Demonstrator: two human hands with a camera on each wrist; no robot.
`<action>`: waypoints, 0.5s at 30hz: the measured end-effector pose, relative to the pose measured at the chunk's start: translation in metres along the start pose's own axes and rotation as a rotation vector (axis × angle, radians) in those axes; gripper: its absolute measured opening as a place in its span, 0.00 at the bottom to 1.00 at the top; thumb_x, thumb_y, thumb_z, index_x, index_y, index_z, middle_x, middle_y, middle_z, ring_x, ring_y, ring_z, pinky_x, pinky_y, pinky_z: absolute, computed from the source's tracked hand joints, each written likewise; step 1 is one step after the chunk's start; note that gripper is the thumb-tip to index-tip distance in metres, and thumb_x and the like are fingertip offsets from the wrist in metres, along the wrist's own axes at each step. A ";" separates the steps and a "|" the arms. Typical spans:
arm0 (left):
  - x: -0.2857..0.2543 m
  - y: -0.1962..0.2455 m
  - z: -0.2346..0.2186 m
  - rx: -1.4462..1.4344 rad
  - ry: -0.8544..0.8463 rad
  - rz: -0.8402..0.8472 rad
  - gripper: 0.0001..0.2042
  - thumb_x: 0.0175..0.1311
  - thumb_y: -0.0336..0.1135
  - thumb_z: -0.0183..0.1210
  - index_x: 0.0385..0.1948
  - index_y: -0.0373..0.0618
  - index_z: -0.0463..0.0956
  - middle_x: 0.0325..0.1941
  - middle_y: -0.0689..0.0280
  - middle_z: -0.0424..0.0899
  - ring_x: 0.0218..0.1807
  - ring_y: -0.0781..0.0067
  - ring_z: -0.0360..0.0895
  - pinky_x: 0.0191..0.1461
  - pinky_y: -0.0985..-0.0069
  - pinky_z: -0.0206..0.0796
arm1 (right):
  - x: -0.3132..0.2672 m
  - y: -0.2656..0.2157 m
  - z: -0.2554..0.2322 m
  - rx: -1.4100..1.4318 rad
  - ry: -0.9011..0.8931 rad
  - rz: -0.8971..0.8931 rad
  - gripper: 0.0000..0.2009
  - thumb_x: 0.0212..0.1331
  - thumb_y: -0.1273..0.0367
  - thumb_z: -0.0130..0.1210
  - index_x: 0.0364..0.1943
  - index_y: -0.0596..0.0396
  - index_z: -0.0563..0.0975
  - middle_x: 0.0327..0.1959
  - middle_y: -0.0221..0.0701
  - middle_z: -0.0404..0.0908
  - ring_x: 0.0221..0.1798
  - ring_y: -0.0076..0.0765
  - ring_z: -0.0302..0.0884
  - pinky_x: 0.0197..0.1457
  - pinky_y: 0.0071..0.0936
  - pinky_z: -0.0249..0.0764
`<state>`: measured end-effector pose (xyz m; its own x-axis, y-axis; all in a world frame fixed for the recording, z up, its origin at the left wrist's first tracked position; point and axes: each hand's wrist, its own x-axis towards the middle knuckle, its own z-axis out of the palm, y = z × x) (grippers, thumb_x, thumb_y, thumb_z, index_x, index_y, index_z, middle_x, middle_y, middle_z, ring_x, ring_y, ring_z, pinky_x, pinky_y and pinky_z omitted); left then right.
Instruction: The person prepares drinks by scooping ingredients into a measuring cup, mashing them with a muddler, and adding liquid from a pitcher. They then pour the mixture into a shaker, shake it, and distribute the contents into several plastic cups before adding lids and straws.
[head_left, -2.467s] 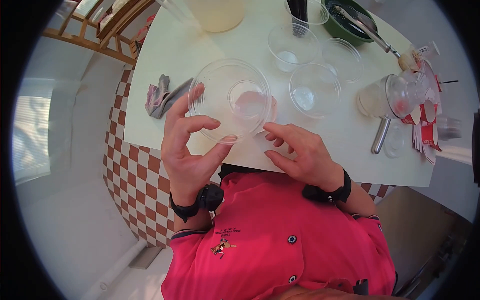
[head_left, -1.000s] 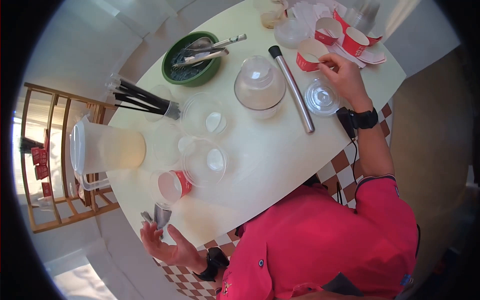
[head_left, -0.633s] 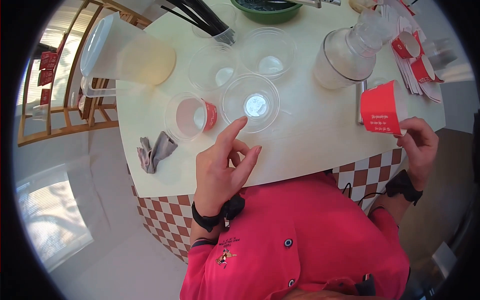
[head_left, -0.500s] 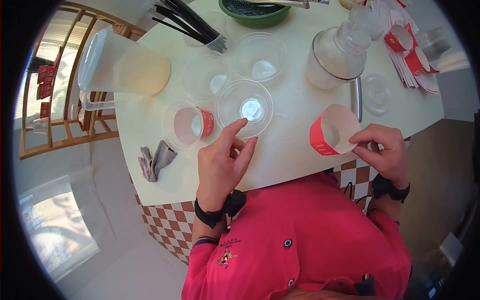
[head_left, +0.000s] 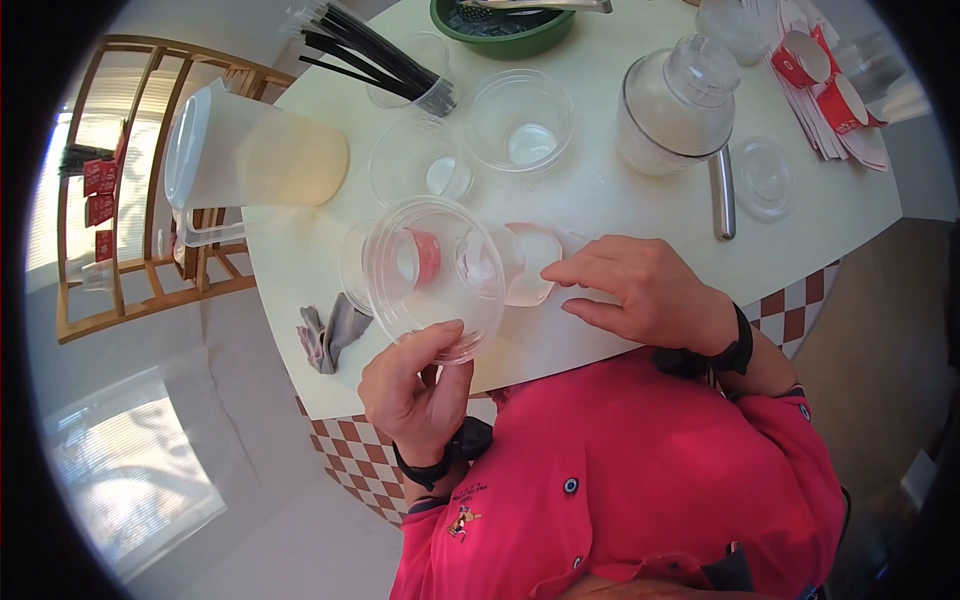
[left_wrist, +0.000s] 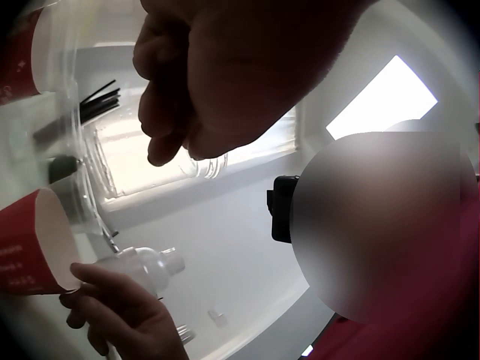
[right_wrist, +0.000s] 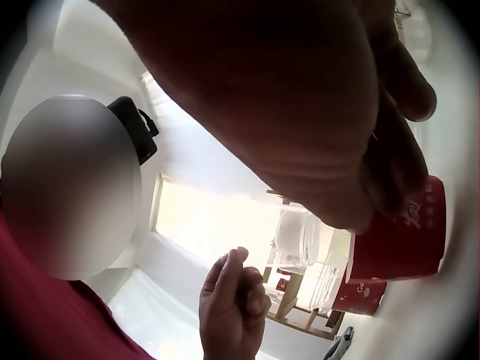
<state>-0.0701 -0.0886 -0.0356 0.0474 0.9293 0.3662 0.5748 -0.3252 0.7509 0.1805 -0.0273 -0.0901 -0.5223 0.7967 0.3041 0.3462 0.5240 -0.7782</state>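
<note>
In the head view, my left hand (head_left: pixel 415 390) pinches the rim of a clear plastic cup (head_left: pixel 400 265) between thumb and fingers, lifted and tilted with its mouth toward me. Just beyond the cup's base, my right hand (head_left: pixel 640 295) has its fingertips at the edge of a red paper sleeve (head_left: pixel 535 250), partly seen through the cup. The left wrist view shows the sleeve (left_wrist: pixel 37 244) with right-hand fingers at its lower edge. Behind the held cup, another clear cup wearing a red sleeve (head_left: pixel 428 257) stands on the table.
Two clear cups (head_left: pixel 530 75) stand beyond my hands. Around them are a pitcher (head_left: pixel 270 155), black straws (head_left: pixel 370 55), a green basin (head_left: pixel 510 45), a glass jar (head_left: pixel 670 110), a metal rod (head_left: pixel 723 200), a clear lid (head_left: pixel 765 180), flat sleeves (head_left: pixel 815 125) and a grey cloth (head_left: pixel 330 335).
My right hand has fetched a red sleeve from the pile and carried it left to the cup. My left hand has picked up the nearest clear cup and tilted it.
</note>
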 end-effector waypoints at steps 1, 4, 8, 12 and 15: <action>0.001 0.000 0.002 0.052 -0.056 0.008 0.09 0.58 0.14 0.61 0.40 0.34 0.80 0.32 0.58 0.86 0.30 0.72 0.85 0.26 0.82 0.71 | -0.001 -0.001 -0.001 0.016 -0.015 0.011 0.11 0.55 0.68 0.64 0.43 0.50 0.82 0.35 0.30 0.84 0.38 0.38 0.81 0.41 0.33 0.77; 0.010 -0.007 0.016 0.039 -0.141 0.019 0.13 0.50 0.21 0.69 0.38 0.41 0.83 0.26 0.63 0.85 0.23 0.76 0.80 0.27 0.80 0.68 | -0.013 0.000 -0.013 0.068 -0.049 0.067 0.11 0.55 0.70 0.64 0.43 0.51 0.83 0.34 0.31 0.85 0.36 0.37 0.82 0.39 0.32 0.77; 0.015 -0.013 0.022 0.076 -0.311 -0.112 0.13 0.53 0.21 0.68 0.41 0.42 0.83 0.27 0.62 0.85 0.23 0.76 0.78 0.28 0.80 0.69 | -0.035 -0.003 -0.048 0.193 -0.010 0.240 0.10 0.57 0.72 0.65 0.43 0.54 0.84 0.33 0.30 0.86 0.32 0.29 0.82 0.32 0.25 0.74; 0.013 -0.022 0.030 0.088 -0.438 -0.152 0.18 0.54 0.22 0.69 0.48 0.43 0.81 0.25 0.62 0.85 0.21 0.81 0.75 0.27 0.82 0.66 | -0.055 -0.002 -0.086 0.180 0.233 0.344 0.09 0.60 0.71 0.64 0.43 0.55 0.84 0.33 0.27 0.86 0.29 0.18 0.79 0.27 0.18 0.68; 0.012 -0.014 0.032 0.069 -0.434 -0.237 0.22 0.53 0.22 0.69 0.53 0.44 0.79 0.20 0.64 0.83 0.18 0.83 0.73 0.26 0.83 0.63 | -0.061 0.009 -0.124 0.022 0.425 0.508 0.12 0.61 0.68 0.62 0.47 0.56 0.82 0.34 0.31 0.86 0.32 0.21 0.80 0.35 0.21 0.73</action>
<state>-0.0519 -0.0675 -0.0596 0.2362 0.9680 -0.0842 0.6630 -0.0972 0.7423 0.3122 -0.0342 -0.0477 0.0561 0.9950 0.0828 0.4504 0.0488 -0.8915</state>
